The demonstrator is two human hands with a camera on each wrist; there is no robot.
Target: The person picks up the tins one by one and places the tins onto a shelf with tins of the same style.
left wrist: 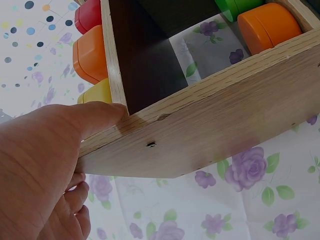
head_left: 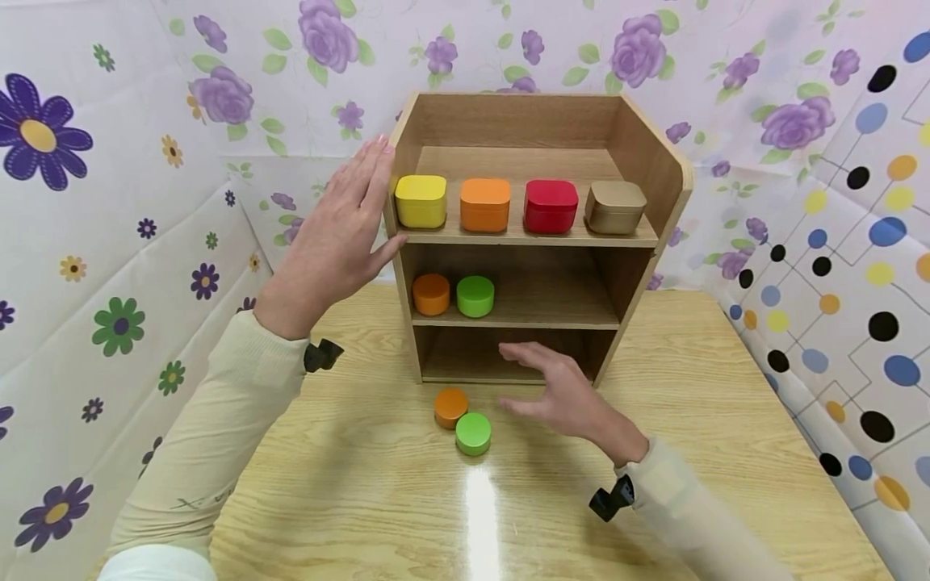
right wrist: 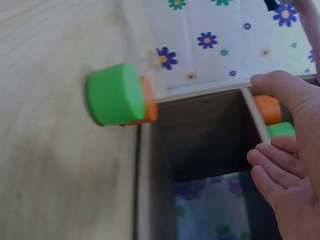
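A small wooden shelf unit [head_left: 516, 240] stands on the table. My left hand [head_left: 330, 230] rests against its left side, fingers straight; in the left wrist view the thumb [left wrist: 97, 117] touches the front edge. My right hand [head_left: 563, 395], empty with thumb and fingers apart, hovers before the bottom compartment. Left of it on the table sit an orange round box [head_left: 450, 407] and a green round box [head_left: 474, 434], close together. Another orange round box [head_left: 432, 294] and green round box [head_left: 475, 296] stand on the middle shelf.
Along the top shelf stand yellow [head_left: 421, 202], orange [head_left: 485, 205], red [head_left: 550, 206] and brown boxes [head_left: 615, 207] with rounded corners. Patterned cloth [head_left: 501, 48] hangs behind and on both sides of the wooden table [head_left: 363, 484].
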